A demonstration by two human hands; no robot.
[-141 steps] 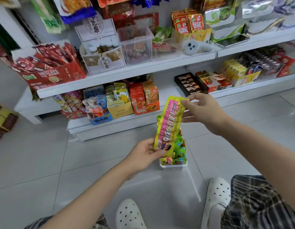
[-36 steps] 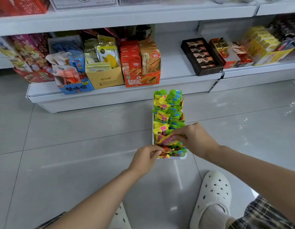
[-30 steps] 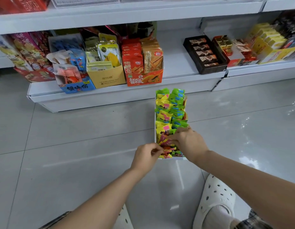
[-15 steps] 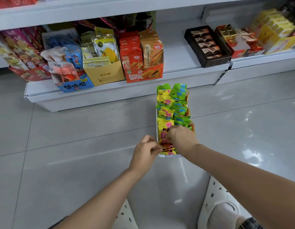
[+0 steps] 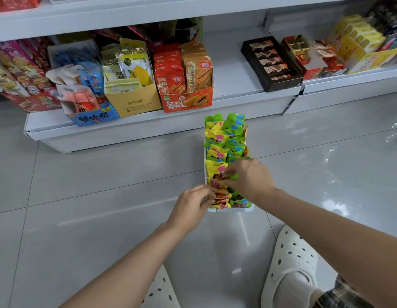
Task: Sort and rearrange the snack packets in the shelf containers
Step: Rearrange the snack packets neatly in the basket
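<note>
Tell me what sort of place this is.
Most likely a small shop's snack aisle: low white shelves hold display boxes of packets and chocolates, and a narrow tray of snack packets sits on the tiled floor.

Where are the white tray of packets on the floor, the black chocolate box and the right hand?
white tray (image 5: 229, 210): head view, near front wall.
black chocolate box (image 5: 282, 85): head view, front side wall.
right hand (image 5: 252, 178): head view, back of hand.

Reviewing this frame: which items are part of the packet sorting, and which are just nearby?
In use:
white tray on the floor
yellow and green snack packets in it
left hand, right hand, both fingering packets at the near end

Just nearby:
orange display box
yellow carton
black chocolate tray
white clogs
</note>
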